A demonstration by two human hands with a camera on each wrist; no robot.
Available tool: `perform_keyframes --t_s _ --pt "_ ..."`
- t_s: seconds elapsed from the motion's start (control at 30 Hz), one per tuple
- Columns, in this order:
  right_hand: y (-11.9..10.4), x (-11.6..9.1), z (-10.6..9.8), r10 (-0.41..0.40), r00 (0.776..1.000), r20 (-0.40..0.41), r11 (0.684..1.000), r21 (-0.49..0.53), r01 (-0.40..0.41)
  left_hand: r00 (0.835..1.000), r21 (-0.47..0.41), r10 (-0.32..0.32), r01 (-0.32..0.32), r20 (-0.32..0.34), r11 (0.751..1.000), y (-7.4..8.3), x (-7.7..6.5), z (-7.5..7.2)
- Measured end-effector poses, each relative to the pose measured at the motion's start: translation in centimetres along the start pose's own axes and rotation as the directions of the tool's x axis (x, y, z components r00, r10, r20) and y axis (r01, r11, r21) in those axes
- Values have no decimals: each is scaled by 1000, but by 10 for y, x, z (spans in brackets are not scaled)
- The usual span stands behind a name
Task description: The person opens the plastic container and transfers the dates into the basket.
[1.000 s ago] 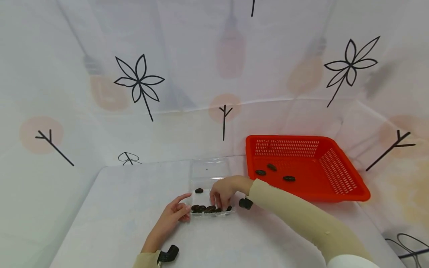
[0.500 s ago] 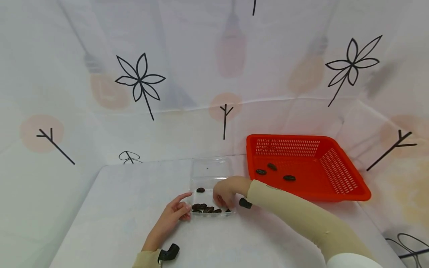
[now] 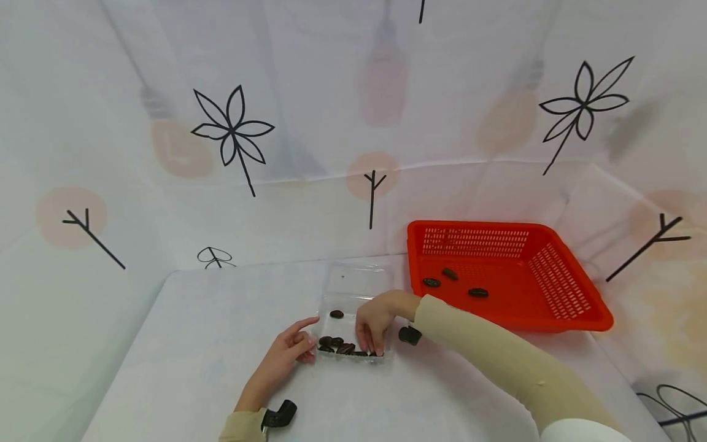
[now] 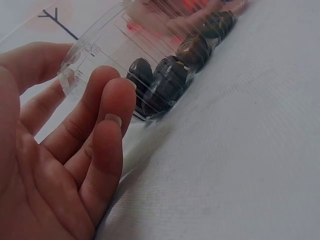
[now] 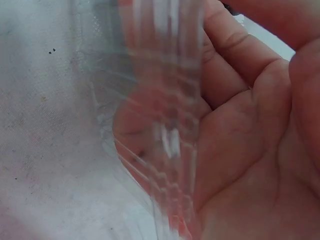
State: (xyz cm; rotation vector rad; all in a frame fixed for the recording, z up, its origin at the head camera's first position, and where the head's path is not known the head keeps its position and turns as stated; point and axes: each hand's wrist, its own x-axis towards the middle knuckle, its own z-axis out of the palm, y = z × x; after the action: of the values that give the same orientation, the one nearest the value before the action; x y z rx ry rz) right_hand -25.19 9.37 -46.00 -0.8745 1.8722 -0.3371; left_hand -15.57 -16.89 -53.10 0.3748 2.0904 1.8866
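Note:
A clear plastic box [image 3: 359, 310], its lid folded back, stands mid-table holding several dark, wrinkled, date-like oval fruits [image 3: 346, 348]. Most line its near side; one fruit [image 3: 336, 314] lies apart toward the back. My left hand [image 3: 278, 359] rests its fingertips against the box's left wall, the index finger stretched along the rim. Through that wall the left wrist view shows glossy dark fruits [image 4: 167, 82]. My right hand [image 3: 375, 319] reaches down into the box, fingertips pinching a dark fruit [image 3: 374, 354] at the near right corner. The clear wall [image 5: 175, 135] partly covers that hand in the right wrist view.
A red perforated basket [image 3: 552, 313] stands at the back right with 3 more dark fruits, one of them [image 3: 478, 293] near its front. White cloth [image 3: 182, 344] covers the table, and a patterned curtain [image 3: 309, 147] hangs behind it.
The box has shifted slightly to the right and toward me. My right fingers have moved down closer to the near right corner. My left hand stays at the box's left wall.

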Motion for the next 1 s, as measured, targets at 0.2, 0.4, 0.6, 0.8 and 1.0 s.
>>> perform_keyframes --t_s 0.2,0.4,0.6,0.8,1.0 --pt "-2 -4 -1 8 1000 6 1000 24 -8 1000 -6 -2 2 9 1000 3 0 1" --pt "-3 -4 -1 13 1000 11 998 62 -13 1000 -13 -8 8 9 1000 3 0 1" --pt "1 -3 -3 19 997 -70 1000 0 -19 1000 -21 2 -2 13 1000 -1 1 0" --pt "8 -1 -10 -22 983 -185 999 21 27 999 17 31 -31 14 999 -3 1 1" --pt "6 0 -19 -105 960 -258 989 74 128 999 32 34 -35 13 999 -3 0 1"
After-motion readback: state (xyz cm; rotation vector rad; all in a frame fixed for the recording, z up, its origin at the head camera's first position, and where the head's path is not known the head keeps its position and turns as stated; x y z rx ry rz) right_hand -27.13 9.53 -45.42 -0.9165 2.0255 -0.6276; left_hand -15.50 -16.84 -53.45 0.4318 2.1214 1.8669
